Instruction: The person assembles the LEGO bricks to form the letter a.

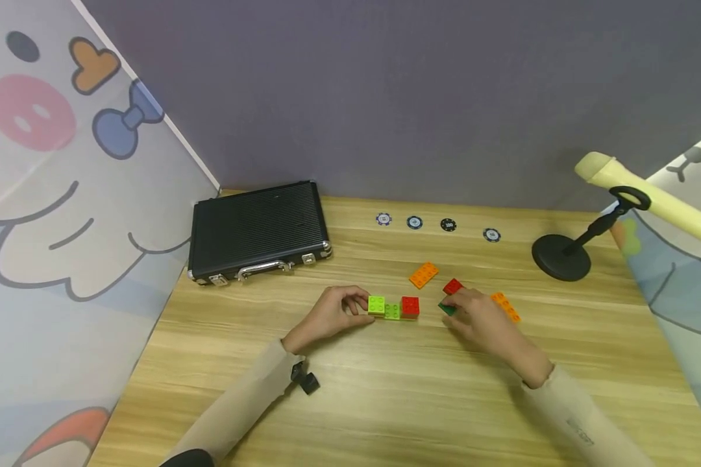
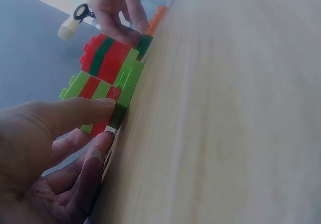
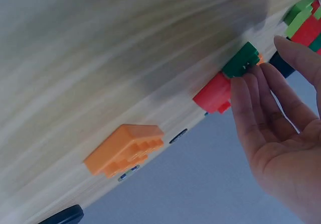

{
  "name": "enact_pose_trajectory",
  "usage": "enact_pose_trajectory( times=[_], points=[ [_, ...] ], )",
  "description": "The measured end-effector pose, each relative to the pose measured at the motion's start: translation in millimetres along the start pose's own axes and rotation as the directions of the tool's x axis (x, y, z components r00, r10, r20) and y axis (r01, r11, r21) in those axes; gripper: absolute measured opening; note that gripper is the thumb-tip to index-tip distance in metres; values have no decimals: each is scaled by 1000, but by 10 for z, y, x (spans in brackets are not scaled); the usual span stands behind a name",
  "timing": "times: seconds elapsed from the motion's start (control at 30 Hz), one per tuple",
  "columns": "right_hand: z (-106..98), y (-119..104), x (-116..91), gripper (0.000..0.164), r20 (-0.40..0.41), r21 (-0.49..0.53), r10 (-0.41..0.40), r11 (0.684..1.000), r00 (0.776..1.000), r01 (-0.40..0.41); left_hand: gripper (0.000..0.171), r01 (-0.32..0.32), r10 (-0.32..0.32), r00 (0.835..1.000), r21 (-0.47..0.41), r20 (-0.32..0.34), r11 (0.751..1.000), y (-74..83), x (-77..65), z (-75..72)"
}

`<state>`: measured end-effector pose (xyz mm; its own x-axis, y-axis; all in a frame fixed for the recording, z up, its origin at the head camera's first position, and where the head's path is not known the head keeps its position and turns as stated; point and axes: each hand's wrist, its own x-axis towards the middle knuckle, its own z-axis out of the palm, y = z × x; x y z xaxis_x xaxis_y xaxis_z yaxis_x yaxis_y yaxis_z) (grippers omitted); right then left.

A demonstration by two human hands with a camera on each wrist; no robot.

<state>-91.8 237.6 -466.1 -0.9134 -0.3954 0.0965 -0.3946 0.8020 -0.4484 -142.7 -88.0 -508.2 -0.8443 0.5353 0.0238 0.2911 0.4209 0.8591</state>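
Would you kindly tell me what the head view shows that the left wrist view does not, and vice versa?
Only the head view shows the black case and the four round chips.

Only the left wrist view shows the dark green layer within the red stack.

Both show the left hand gripping the lime green stack, the right hand touching the dark green brick, and the pale yellow microphone.

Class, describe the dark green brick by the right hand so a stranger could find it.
On the wooden table, right of the black case, find the right hand. Partly covered by it in the head view is the dark green brick. Unlike the nearby red brick and orange bricks, it is green.
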Motion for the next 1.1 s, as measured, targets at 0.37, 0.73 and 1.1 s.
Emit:
enact_pose_trajectory(
  times=[0.37,0.73,1.1],
  points=[
    [33,-7,-65,26,-42,-17,10,1000,999,-11,36,9,-9,1000,-2,10,1000,-3,1,-16],
    [63,-44,-45,27,20,-42,18,999,1000,-17,36,12,-12,1000,3,2,1000,21,16,-17],
    [-144,-100,78,33,-75,51,-62,997,995,65,36,3,-3,1000,21,3,1000,9,2,-10]
  ],
)
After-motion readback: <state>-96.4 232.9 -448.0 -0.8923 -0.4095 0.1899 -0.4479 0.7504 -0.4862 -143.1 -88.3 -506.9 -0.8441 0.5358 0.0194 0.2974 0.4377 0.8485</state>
